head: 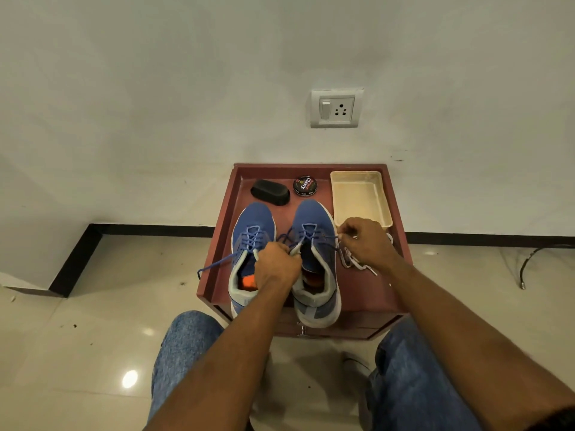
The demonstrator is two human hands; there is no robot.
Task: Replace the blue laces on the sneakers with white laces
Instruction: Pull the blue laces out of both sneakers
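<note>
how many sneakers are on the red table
2. The left sneaker and the right sneaker stand side by side on the red table, toes toward the wall. Both still carry blue laces; none seems hidden.

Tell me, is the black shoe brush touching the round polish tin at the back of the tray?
Apart. The head view shows a strip of bare red tray floor between the shoe brush and the polish tin.
</note>
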